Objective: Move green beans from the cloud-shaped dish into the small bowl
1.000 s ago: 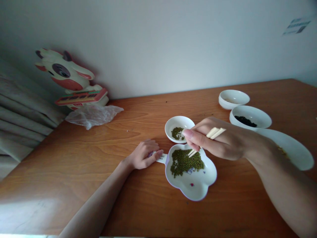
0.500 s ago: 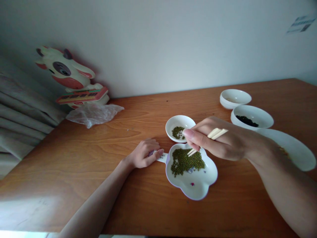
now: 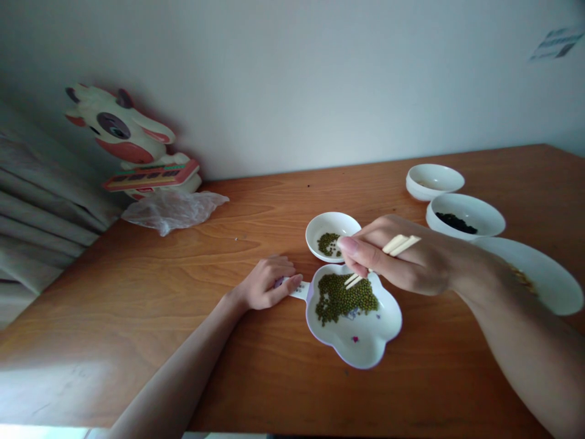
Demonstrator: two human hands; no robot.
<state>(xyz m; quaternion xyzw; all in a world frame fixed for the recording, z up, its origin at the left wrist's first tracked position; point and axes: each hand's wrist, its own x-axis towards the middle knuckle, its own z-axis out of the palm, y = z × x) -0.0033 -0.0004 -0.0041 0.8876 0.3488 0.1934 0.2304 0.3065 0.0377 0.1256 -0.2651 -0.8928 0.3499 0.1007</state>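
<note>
My left hand (image 3: pixel 270 283) is closed around the handle of a white flower-shaped dish (image 3: pixel 361 350) with a lilac rim. Green mung beans (image 3: pixel 345 297) cover the far part of that dish. In my right hand (image 3: pixel 393 256) is a pair of light chopsticks (image 3: pixel 401 245), their tips down among the beans. Whether a bean sits between the tips is too small to tell. Just beyond the dish stands a small white bowl (image 3: pixel 315 235) with some of the same beans; my right fingertips hide its right edge.
To the right stand a white bowl (image 3: pixel 414 188), another bowl (image 3: pixel 491 219) with dark contents, and a white plate (image 3: pixel 560 286) with yellowish bits, partly behind my forearm. A cow-shaped toy keyboard (image 3: pixel 137 143) leans at the wall, a clear plastic bag (image 3: pixel 176 210) before it.
Almost nothing differs. The chopstick tips have shifted very slightly left among the beans, and my right forearm uncovers a little more of the plate's yellowish bits.
</note>
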